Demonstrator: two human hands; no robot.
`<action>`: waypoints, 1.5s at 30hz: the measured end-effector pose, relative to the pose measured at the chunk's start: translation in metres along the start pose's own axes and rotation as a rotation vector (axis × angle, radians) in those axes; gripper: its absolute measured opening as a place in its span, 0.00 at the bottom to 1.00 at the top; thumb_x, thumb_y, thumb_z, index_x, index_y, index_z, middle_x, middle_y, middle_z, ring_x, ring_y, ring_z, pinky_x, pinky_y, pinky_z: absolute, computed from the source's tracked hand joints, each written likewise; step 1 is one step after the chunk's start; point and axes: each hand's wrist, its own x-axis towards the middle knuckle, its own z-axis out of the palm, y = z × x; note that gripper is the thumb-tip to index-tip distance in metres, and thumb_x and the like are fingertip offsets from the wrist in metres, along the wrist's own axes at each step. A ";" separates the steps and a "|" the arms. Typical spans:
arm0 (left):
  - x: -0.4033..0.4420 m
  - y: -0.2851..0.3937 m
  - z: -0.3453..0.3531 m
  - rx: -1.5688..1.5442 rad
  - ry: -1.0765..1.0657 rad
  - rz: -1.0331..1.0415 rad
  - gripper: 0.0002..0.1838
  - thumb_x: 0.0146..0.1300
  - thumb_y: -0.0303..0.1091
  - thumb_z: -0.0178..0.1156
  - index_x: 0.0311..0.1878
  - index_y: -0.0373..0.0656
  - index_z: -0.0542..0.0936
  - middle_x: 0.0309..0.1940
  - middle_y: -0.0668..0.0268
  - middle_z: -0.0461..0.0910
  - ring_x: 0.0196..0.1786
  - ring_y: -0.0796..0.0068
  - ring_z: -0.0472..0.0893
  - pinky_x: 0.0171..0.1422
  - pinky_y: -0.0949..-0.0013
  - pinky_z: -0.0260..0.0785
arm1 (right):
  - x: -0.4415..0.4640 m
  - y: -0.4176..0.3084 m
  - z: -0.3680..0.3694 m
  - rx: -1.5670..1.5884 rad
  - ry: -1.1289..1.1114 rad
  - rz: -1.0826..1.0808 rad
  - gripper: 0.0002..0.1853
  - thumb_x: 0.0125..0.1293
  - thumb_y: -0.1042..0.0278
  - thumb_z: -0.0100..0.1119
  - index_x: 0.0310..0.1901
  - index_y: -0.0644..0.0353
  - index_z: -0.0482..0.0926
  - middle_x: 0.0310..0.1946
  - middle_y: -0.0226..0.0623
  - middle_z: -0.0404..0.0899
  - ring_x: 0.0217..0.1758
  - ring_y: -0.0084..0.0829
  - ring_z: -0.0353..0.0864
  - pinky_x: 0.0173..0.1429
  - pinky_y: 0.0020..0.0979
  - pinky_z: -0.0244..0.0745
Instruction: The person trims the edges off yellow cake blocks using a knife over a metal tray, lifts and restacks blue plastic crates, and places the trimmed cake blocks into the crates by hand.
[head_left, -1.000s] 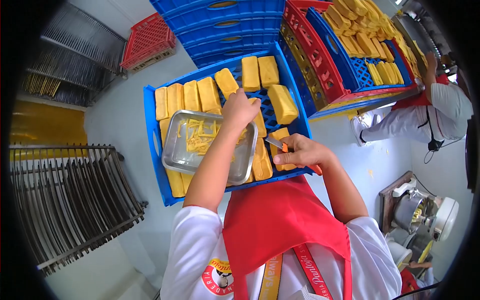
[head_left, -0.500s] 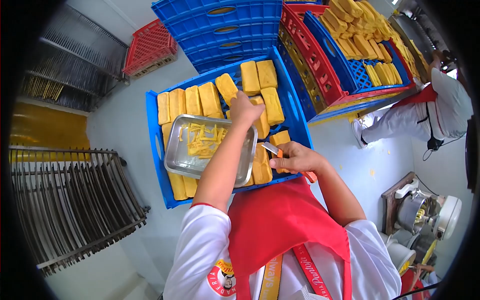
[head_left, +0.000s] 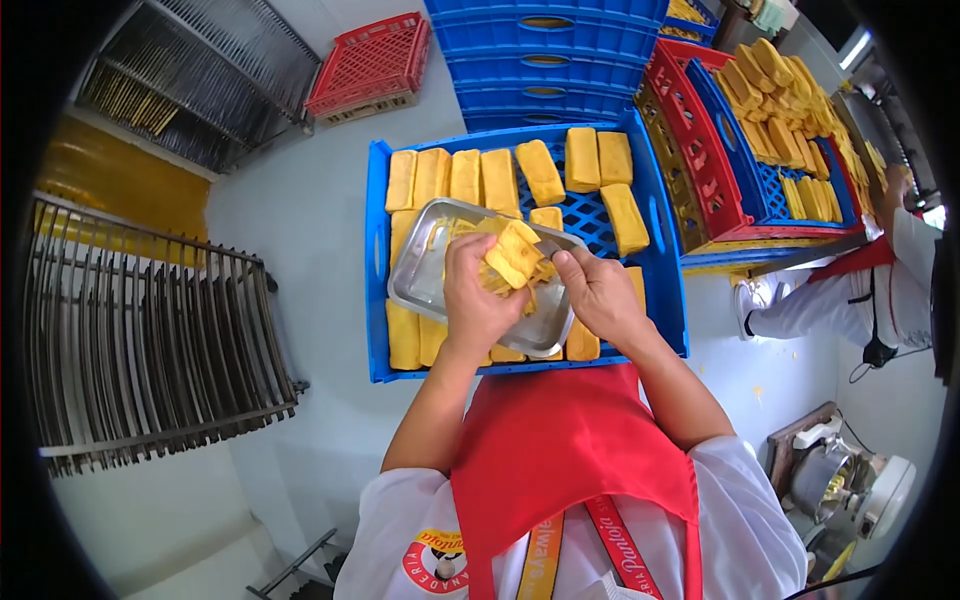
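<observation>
My left hand (head_left: 476, 298) is closed around a small yellow loaf (head_left: 514, 255), held tilted above a shallow metal tray (head_left: 424, 281). My right hand (head_left: 604, 295) grips a knife whose short blade (head_left: 547, 250) lies at the loaf's right side; its handle is mostly covered by my fingers. Thin yellow trimmings (head_left: 466, 228) lie in the tray, partly hidden by my left hand. Beneath the tray, a blue crate (head_left: 377, 275) carries several more loaves, among them a loaf (head_left: 540, 172) standing slightly askew in the back row.
Stacked blue crates (head_left: 545, 82) rise behind. To the right, a red crate (head_left: 705, 150) stands in a stack topped with many loaves (head_left: 775, 100). Metal racks (head_left: 160, 345) line the left. A co-worker (head_left: 850, 285) and a mixer (head_left: 835, 480) are at the right.
My left hand has lifted a loaf from the crate and brought it over the tray. My right hand has moved the knife up to it. The view has shifted.
</observation>
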 end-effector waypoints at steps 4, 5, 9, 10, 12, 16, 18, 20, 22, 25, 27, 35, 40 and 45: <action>-0.011 0.000 -0.016 0.015 0.035 -0.001 0.35 0.35 0.22 0.73 0.52 0.41 0.72 0.48 0.54 0.76 0.52 0.52 0.78 0.59 0.57 0.71 | 0.005 -0.009 0.016 -0.218 0.039 -0.104 0.25 0.77 0.48 0.44 0.37 0.63 0.79 0.24 0.56 0.78 0.32 0.59 0.79 0.33 0.51 0.71; -0.013 -0.001 -0.018 0.019 0.041 -0.006 0.35 0.35 0.22 0.73 0.52 0.41 0.72 0.48 0.54 0.76 0.52 0.52 0.78 0.59 0.57 0.71 | 0.004 -0.013 0.018 -0.254 0.024 -0.094 0.25 0.77 0.48 0.44 0.36 0.63 0.79 0.24 0.56 0.78 0.31 0.59 0.79 0.33 0.51 0.71; -0.017 -0.002 -0.022 0.054 0.068 0.007 0.35 0.36 0.22 0.73 0.53 0.41 0.72 0.48 0.54 0.75 0.52 0.51 0.77 0.58 0.57 0.71 | 0.002 -0.016 0.026 -0.156 -0.051 -0.118 0.26 0.77 0.47 0.44 0.33 0.63 0.78 0.23 0.56 0.77 0.32 0.59 0.79 0.34 0.52 0.72; -0.018 -0.002 -0.022 0.061 0.068 0.010 0.35 0.36 0.22 0.73 0.53 0.41 0.71 0.48 0.54 0.75 0.51 0.51 0.77 0.58 0.57 0.71 | 0.002 -0.017 0.028 -0.156 -0.051 -0.116 0.26 0.77 0.47 0.44 0.33 0.63 0.78 0.23 0.56 0.77 0.32 0.59 0.79 0.34 0.52 0.72; -0.019 -0.002 -0.023 0.067 0.073 0.018 0.35 0.36 0.21 0.73 0.53 0.41 0.71 0.48 0.54 0.75 0.51 0.51 0.77 0.58 0.57 0.71 | 0.002 -0.018 0.031 -0.167 -0.013 -0.086 0.26 0.76 0.46 0.45 0.31 0.61 0.77 0.24 0.57 0.80 0.32 0.60 0.81 0.38 0.55 0.74; -0.021 -0.001 -0.023 0.097 0.084 0.036 0.35 0.36 0.22 0.73 0.53 0.40 0.72 0.48 0.53 0.75 0.52 0.51 0.77 0.58 0.56 0.71 | 0.001 -0.023 0.028 -0.235 0.031 -0.065 0.26 0.76 0.46 0.45 0.32 0.61 0.78 0.24 0.57 0.80 0.33 0.60 0.81 0.39 0.55 0.74; -0.022 -0.001 -0.023 0.110 0.077 0.046 0.35 0.36 0.22 0.73 0.52 0.40 0.72 0.48 0.53 0.75 0.52 0.50 0.77 0.58 0.56 0.71 | 0.000 -0.021 0.027 -0.264 0.010 -0.086 0.27 0.77 0.46 0.44 0.30 0.62 0.77 0.22 0.55 0.77 0.32 0.59 0.79 0.35 0.52 0.72; -0.022 0.001 -0.023 0.125 0.071 0.057 0.34 0.36 0.22 0.73 0.52 0.40 0.72 0.48 0.52 0.75 0.52 0.50 0.77 0.58 0.56 0.71 | -0.001 -0.020 0.028 -0.276 0.017 -0.078 0.27 0.77 0.46 0.44 0.31 0.62 0.78 0.23 0.55 0.78 0.32 0.59 0.79 0.35 0.52 0.72; -0.022 0.001 -0.023 0.128 0.071 0.059 0.34 0.36 0.21 0.73 0.52 0.39 0.72 0.48 0.52 0.75 0.52 0.50 0.77 0.58 0.56 0.71 | -0.002 -0.019 0.030 -0.286 0.026 -0.071 0.27 0.77 0.46 0.43 0.32 0.62 0.78 0.23 0.55 0.78 0.32 0.60 0.79 0.35 0.52 0.72; -0.023 0.001 -0.020 0.111 0.073 0.059 0.34 0.35 0.21 0.73 0.52 0.39 0.72 0.48 0.52 0.75 0.52 0.50 0.77 0.59 0.56 0.71 | -0.002 -0.013 0.031 -0.228 0.009 -0.035 0.27 0.77 0.45 0.43 0.35 0.62 0.81 0.26 0.56 0.79 0.34 0.60 0.80 0.36 0.51 0.73; -0.023 0.001 -0.018 0.096 0.068 0.059 0.35 0.35 0.21 0.74 0.52 0.39 0.72 0.48 0.52 0.75 0.52 0.50 0.77 0.59 0.55 0.71 | -0.001 -0.008 0.030 -0.084 -0.074 -0.073 0.28 0.77 0.43 0.43 0.37 0.62 0.82 0.28 0.56 0.80 0.36 0.59 0.81 0.38 0.50 0.74; -0.022 0.001 -0.015 0.087 0.048 0.080 0.35 0.35 0.21 0.74 0.52 0.39 0.73 0.48 0.52 0.75 0.52 0.50 0.77 0.59 0.55 0.71 | -0.003 -0.012 0.031 -0.177 -0.166 -0.052 0.31 0.73 0.38 0.47 0.32 0.60 0.84 0.25 0.55 0.81 0.34 0.56 0.83 0.40 0.52 0.76; -0.021 0.000 -0.017 0.084 0.059 0.074 0.34 0.36 0.21 0.74 0.52 0.39 0.72 0.49 0.52 0.75 0.52 0.49 0.75 0.58 0.54 0.69 | -0.003 -0.014 0.029 -0.119 -0.116 -0.069 0.32 0.72 0.37 0.47 0.28 0.60 0.83 0.22 0.53 0.80 0.32 0.55 0.83 0.37 0.50 0.77; -0.022 -0.003 -0.017 0.099 0.076 0.081 0.34 0.36 0.21 0.74 0.51 0.38 0.72 0.48 0.52 0.75 0.52 0.49 0.75 0.58 0.53 0.69 | 0.002 -0.016 0.021 -0.280 0.018 -0.053 0.31 0.73 0.39 0.47 0.28 0.61 0.83 0.21 0.53 0.79 0.29 0.55 0.82 0.35 0.49 0.75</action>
